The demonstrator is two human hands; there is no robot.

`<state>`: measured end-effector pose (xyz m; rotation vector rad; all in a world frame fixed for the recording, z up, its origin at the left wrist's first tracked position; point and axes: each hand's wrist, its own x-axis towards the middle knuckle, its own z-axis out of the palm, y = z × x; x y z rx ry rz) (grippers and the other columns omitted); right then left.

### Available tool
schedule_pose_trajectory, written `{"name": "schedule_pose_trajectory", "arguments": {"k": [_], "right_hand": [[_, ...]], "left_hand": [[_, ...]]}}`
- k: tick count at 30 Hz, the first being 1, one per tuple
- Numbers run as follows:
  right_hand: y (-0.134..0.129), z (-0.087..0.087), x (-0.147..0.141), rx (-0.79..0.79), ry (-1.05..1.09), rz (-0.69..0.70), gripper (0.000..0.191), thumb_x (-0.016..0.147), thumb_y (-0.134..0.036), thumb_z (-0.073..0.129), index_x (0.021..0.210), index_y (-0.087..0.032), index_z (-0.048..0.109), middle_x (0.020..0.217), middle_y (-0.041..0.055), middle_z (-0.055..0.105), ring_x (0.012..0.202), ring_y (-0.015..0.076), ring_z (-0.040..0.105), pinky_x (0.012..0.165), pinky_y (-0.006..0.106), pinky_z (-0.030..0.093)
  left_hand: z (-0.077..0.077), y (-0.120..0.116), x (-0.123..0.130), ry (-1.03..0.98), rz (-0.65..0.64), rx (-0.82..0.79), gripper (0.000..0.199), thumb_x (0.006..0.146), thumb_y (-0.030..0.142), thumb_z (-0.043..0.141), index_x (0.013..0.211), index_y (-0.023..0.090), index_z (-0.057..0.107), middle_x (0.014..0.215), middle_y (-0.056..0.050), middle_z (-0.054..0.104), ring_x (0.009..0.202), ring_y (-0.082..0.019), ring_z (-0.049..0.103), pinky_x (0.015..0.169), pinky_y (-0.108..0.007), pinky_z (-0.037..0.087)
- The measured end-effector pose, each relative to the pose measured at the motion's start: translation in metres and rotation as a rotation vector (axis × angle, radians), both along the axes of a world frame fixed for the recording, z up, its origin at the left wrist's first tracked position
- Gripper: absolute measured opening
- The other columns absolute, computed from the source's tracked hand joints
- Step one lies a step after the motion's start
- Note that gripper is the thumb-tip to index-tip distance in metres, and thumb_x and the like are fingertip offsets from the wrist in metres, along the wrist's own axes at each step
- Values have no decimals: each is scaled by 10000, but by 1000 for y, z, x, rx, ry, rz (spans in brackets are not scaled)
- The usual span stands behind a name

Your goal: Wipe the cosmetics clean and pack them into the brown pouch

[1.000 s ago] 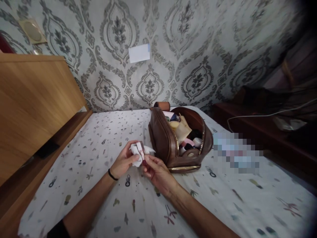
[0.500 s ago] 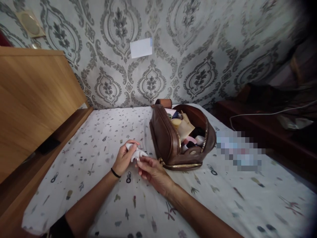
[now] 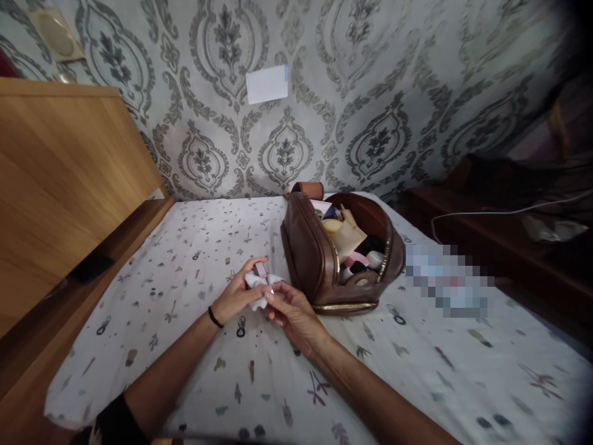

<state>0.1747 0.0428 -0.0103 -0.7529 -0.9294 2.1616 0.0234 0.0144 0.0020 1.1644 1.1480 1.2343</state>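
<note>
My left hand (image 3: 235,298) is closed round a crumpled white cloth (image 3: 257,304), which could be a tissue. A small, pale pink, block-shaped item (image 3: 260,270) pokes up out of the folds by its fingers. Fingertips of my right hand (image 3: 300,318) pinch the cloth's near right side, close to the left thumb. A shiny bit shows at that pinch, too small to make out. Just right of both hands stands a brown leather bag (image 3: 306,250), unzipped, with pouches and small toiletries (image 3: 349,240) inside.
The hands are over a white patterned sheet (image 3: 194,247). A wooden cabinet (image 3: 69,148) borders the left, and a papered wall (image 3: 287,148) rises behind. To the right lie a blurred-out item (image 3: 449,281) and a white cable (image 3: 491,213) on a dark red surface.
The pale pink item has come into sight above the cloth in my left hand. Both hands have shifted slightly right, and my left thumb now lies lower across the cloth.
</note>
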Motion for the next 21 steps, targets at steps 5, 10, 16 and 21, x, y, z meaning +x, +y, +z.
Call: {"name": "schedule_pose_trajectory", "arguments": {"k": [5,10,16,21], "right_hand": [[-2,-1,-1,31,-35,23,503,515,-460,910,763,-180,574,603,-32,637,446,57,483,409,183,223],[-3,0,0,16,-39,107,480,568,-472,888,802,-171,596,671,11,699,451,63,513,431,187,275],[-4,6,2,-4,-2,120,419,593,-433,887,813,-147,673,737,11,669,540,65,550,438,187,264],[-2,5,3,-31,7,55,394,559,-425,905,689,-136,670,619,-34,548,488,38,447,412,194,192]], "left_hand": [[2,1,1,80,96,33,531,766,472,736,1178,177,580,736,29,590,597,-89,519,583,-211,415],[-2,4,-1,139,245,96,477,842,608,581,929,147,671,642,14,601,564,-95,505,543,-211,393],[-2,5,0,71,270,84,506,853,638,545,890,149,668,624,2,617,541,-107,532,527,-218,412],[0,5,0,85,218,109,431,847,562,610,1011,165,640,688,12,617,600,-104,547,573,-206,437]]}}
